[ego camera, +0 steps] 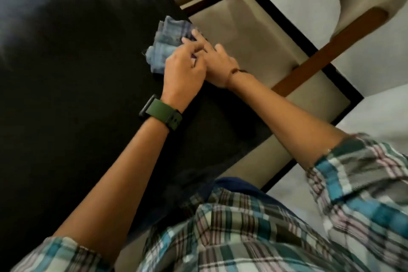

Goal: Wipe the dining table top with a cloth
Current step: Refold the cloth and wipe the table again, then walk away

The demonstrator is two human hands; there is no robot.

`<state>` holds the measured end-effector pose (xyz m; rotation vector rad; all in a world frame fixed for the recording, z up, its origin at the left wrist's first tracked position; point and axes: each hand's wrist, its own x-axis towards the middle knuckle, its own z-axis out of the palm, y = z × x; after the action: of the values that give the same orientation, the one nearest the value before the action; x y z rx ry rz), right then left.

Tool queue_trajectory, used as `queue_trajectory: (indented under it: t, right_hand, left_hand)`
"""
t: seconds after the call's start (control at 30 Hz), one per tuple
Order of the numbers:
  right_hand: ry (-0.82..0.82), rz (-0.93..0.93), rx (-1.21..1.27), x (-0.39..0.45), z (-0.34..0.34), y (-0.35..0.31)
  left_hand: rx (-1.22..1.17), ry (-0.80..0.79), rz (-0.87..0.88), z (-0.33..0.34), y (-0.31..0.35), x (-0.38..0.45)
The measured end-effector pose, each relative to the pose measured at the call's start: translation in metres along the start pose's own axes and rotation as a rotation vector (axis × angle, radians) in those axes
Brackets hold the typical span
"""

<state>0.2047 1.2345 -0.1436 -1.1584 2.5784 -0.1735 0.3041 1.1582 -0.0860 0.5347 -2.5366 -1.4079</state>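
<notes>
1. A crumpled blue-and-white checked cloth (170, 44) lies on the dark, glossy dining table top (66, 73), right at the table's far right edge, where the dark surface meets the beige floor beyond.

2. The cloth's bunched length runs roughly from the person's near left up toward the far right, along the table edge. Both hands sit at its near-right end, so the open, unwiped tabletop stretches away to the left of them.

3. The left hand (183, 73), with a dark green watch strap (163, 115) on its wrist, has its fingers curled over the cloth's near end and seems to pinch it, though blur makes the grip hard to confirm.

4. The right hand (212, 62), wearing a thin brown bracelet (237, 71), reaches in from the right with its fingers fairly straight, the fingertips (195, 33) pressing on the cloth's upper fold.

5. Neither hand is clearly nearer; they overlap, the left partly covering the right.

6. The cloth's underside and the part beneath the hands are hidden. The table's far and left edges are cut off.

7. Beyond the edge stands a wooden chair with a cream seat (320, 6). Checked shirt sleeves (353, 183) fill the bottom.
</notes>
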Motion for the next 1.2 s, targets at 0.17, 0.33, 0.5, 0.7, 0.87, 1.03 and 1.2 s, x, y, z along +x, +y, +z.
queue_trajectory:
  t: [0.17, 0.33, 0.5, 0.7, 0.87, 1.03, 1.2]
  right_hand:
    - [0.126, 0.026, 0.028, -0.129, 0.046, 0.016]
    - [0.13, 0.002, -0.026, -0.165, 0.058, 0.017]
    - [0.037, -0.002, 0.012, -0.083, 0.041, 0.016]
    - [0.032, 0.053, 0.134, 0.03, 0.007, -0.002]
    - [0.027, 0.05, 0.122, 0.123, -0.011, -0.004]
    - [-0.002, 0.031, 0.104, 0.212, -0.025, -0.009]
    - [0.02, 0.019, -0.017, 0.242, -0.039, -0.025]
  left_hand:
    - [0.012, -0.037, -0.031, -0.003, -0.013, -0.003]
    - [0.029, -0.039, -0.013, -0.002, -0.011, 0.003]
    - [0.016, -0.009, -0.014, -0.007, -0.003, 0.015]
    - [0.066, 0.082, -0.023, -0.03, -0.015, 0.024]
    - [0.102, 0.139, -0.093, -0.05, -0.033, 0.031]
    - [0.095, 0.153, -0.127, -0.06, -0.045, 0.026]
    - [0.092, 0.217, -0.117, -0.075, -0.055, 0.025]
